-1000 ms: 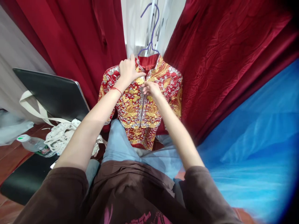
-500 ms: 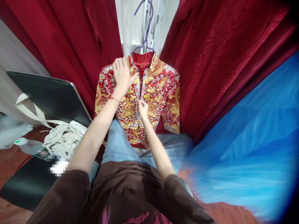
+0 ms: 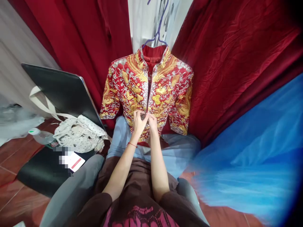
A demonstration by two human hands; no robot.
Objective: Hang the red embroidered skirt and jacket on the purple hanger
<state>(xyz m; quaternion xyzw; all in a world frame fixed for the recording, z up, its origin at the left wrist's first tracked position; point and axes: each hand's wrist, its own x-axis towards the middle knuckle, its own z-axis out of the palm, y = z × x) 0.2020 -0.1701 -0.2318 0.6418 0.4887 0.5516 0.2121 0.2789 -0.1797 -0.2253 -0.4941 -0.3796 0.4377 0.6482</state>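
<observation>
A red jacket (image 3: 163,91) with gold and silver embroidery hangs upright in front of me on a purple hanger (image 3: 158,33). Its collar stands open, and the two front edges narrow to a point at my fingers. My left hand (image 3: 139,123), a red string on its wrist, is closed with thumb and fingers pinching the jacket front. Right beside it, my right hand (image 3: 152,121) pinches the other side of the same spot. The small fastening between the fingertips is hidden. The jacket's lower hem falls between my knees.
Dark red drapes (image 3: 227,63) hang behind the jacket. Blue fabric (image 3: 255,151) spreads at the right. On my left, a black chair (image 3: 35,176) carries a dotted cloth bag (image 3: 78,134), a plastic bottle (image 3: 41,136) and a white card (image 3: 77,161). A black panel (image 3: 59,91) leans behind it.
My left hand has come down from the jacket's shoulder to the front opening, beside my right hand, and its fingers have closed. The view has shifted, placing the jacket farther right.
</observation>
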